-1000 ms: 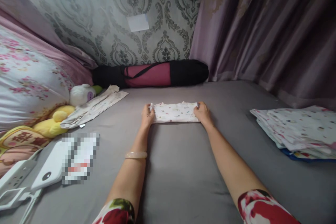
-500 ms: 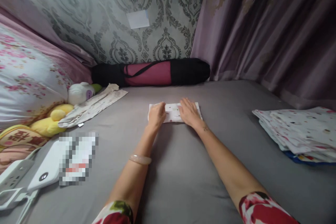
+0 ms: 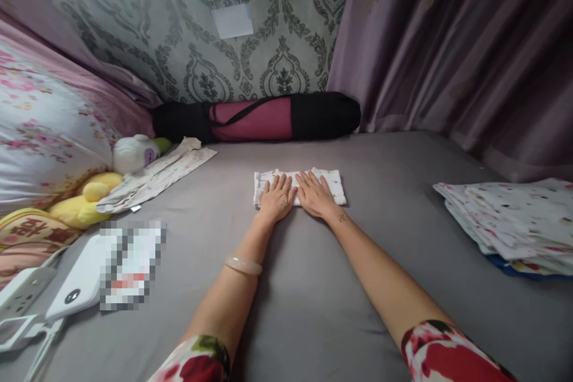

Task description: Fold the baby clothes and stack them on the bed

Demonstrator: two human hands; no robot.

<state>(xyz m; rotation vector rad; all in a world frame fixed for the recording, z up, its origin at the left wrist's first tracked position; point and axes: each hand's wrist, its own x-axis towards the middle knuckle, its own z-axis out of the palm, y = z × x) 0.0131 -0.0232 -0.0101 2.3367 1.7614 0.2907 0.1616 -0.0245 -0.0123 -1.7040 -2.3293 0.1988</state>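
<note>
A small folded white cloth garment [image 3: 335, 184] with a sparse print lies on the grey bed sheet [image 3: 313, 286], forming a flat rectangle. My left hand [image 3: 277, 198] rests palm down on its left half, fingers stretched out. On the right half lies my right hand [image 3: 314, 194], also flat with fingers spread. The two thumbs are close together near the middle of the cloth. Both palms press on the top layer, which hides the parts of the cloth beneath them.
At the right is a stack of folded printed clothes [image 3: 514, 215]. Pale printed pants [image 3: 156, 179] lie at the left beside plush toys [image 3: 85, 200]. Nearer are a white power bank [image 3: 83, 277] and a power strip [image 3: 27, 289]. A black-and-red long bag [image 3: 250, 119] lies along the wall.
My left hand has opened from a closed grip on the cloth's left side to lying flat. My right hand has slid slightly left, and the cloth's far edge now shows folded-over layers.
</note>
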